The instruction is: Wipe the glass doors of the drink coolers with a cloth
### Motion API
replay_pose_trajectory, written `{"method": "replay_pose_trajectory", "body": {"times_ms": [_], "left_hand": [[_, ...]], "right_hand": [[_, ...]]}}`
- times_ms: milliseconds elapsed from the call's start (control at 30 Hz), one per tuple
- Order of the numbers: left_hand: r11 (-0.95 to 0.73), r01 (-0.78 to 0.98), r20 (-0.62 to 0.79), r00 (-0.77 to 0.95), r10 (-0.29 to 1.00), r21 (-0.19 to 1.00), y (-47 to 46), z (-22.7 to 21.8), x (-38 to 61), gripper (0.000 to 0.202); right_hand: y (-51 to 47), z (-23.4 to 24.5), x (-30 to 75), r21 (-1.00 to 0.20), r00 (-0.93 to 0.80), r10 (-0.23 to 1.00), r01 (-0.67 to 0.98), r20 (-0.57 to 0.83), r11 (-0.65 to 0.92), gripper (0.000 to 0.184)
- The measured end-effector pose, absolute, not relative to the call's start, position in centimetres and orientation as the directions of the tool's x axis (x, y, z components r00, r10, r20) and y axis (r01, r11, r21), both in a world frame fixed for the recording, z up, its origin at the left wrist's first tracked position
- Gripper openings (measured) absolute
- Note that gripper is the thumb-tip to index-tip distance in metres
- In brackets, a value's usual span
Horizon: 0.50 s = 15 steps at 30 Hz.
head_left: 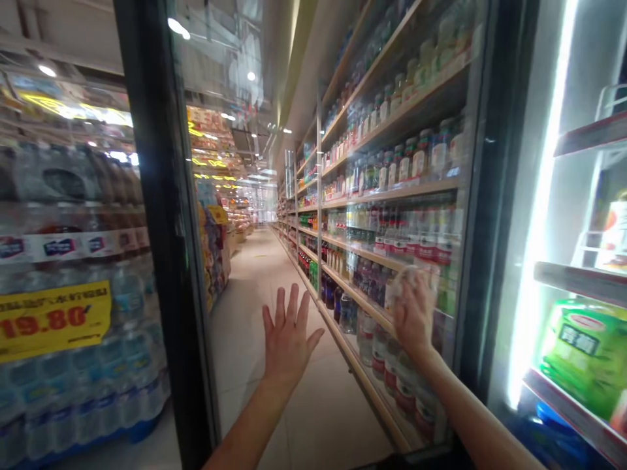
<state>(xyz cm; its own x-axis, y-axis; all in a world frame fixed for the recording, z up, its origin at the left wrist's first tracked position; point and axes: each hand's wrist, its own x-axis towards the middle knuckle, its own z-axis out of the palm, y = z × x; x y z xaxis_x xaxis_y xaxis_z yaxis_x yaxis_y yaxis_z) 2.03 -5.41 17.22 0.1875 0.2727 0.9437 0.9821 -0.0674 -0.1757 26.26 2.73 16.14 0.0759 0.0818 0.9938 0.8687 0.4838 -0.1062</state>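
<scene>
In front of me stands a glass fridge door in a dark frame, swung open. My left hand is at the glass, palm forward with its fingers spread, and holds nothing. To its right, my right hand presses a pale crumpled cloth against the pane. The cloth is blurred and partly hidden behind the fingers. Through or in the glass appear shelves of bottles and a long aisle floor; I cannot tell how much of this is reflection.
At the left, stacked packs of bottled drinks carry a yellow price sign. On the right is the lit fridge interior, with a bright light strip, shelf edges and a green package. The door's dark frame stands between.
</scene>
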Motion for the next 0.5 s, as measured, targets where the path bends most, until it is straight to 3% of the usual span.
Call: {"method": "replay_pose_trajectory", "body": {"times_ms": [67, 100, 133, 233, 300, 333, 433, 500], "left_hand": [[-0.062, 0.982, 0.943, 0.187, 0.276, -0.176, -5.4, 17.1, 2.0, 0.064], [-0.057, 0.983, 0.942, 0.183, 0.283, -0.175, -5.4, 17.1, 2.0, 0.065], [-0.048, 0.984, 0.94, 0.18, 0.291, -0.173, -5.4, 17.1, 2.0, 0.065], [-0.021, 0.982, 0.935, 0.184, 0.304, -0.187, -5.5, 17.2, 2.0, 0.063], [-0.005, 0.979, 0.932, 0.196, 0.306, -0.205, -5.6, 17.2, 2.1, 0.063], [-0.003, 0.978, 0.931, 0.201, 0.305, -0.21, -5.7, 17.2, 2.1, 0.063], [-0.009, 0.979, 0.928, 0.198, 0.315, -0.205, -5.7, 17.1, 2.1, 0.065], [-0.016, 0.981, 0.928, 0.189, 0.321, -0.194, -5.6, 17.1, 2.1, 0.065]], "right_hand": [[3.2, 15.9, 27.4, -0.326, 0.324, 0.08, 0.84, 0.943, 0.435, 0.049], [3.0, 15.6, 27.0, -0.334, 0.337, 0.076, 0.83, 0.938, 0.446, 0.05], [2.6, 15.1, 26.1, -0.265, 0.259, 0.08, 0.837, 0.963, 0.479, 0.051], [1.2, 13.4, 22.8, 0.126, -0.207, 0.067, 0.787, 0.976, 0.604, 0.055], [1.0, 12.8, 22.6, 0.197, -0.302, 0.073, 0.768, 0.951, 0.609, 0.054], [1.2, 12.8, 23.3, 0.143, -0.235, 0.084, 0.798, 0.968, 0.585, 0.052], [2.5, 13.8, 26.4, -0.212, 0.191, 0.092, 0.849, 0.977, 0.484, 0.051], [2.8, 14.2, 26.9, -0.329, 0.331, 0.082, 0.819, 0.94, 0.469, 0.052]]}}
